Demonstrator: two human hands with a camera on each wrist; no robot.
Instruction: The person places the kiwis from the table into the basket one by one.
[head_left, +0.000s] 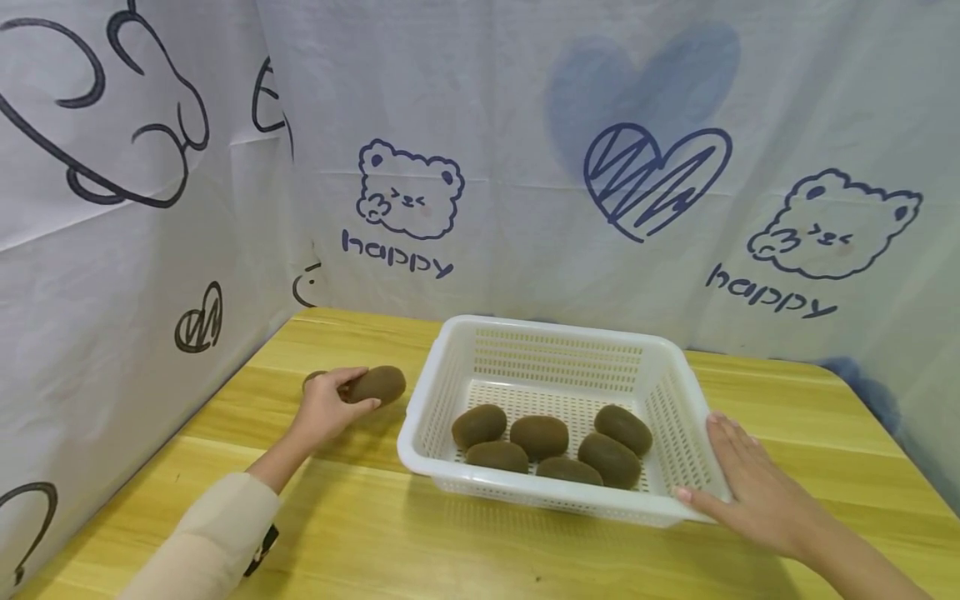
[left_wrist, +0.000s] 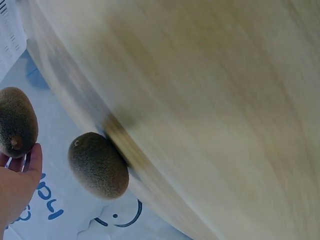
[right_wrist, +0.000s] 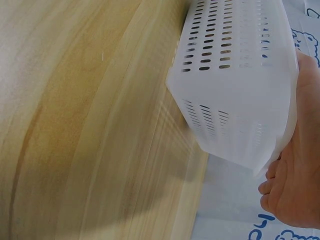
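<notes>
My left hand (head_left: 326, 408) pinches a brown fuzzy kiwi (head_left: 381, 384) between thumb and fingers, left of a white plastic basket (head_left: 420, 417). In the left wrist view the same kiwi (left_wrist: 17, 122) sits at the fingertips of the hand. A second kiwi (left_wrist: 98, 165) lies on the table beyond it; in the head view this kiwi (head_left: 311, 378) is mostly hidden behind the hand. My right hand (head_left: 765, 492) rests against the basket's right end, its fingers straight along the outer side and the thumb on the front corner of the rim.
Several kiwis (head_left: 540, 437) lie on the basket's slotted floor, toward its front. The basket stands on a yellow wood-grain table (head_left: 480, 550). White cloth (head_left: 510, 125) with drawn bears and hearts hangs behind the table and along the left side.
</notes>
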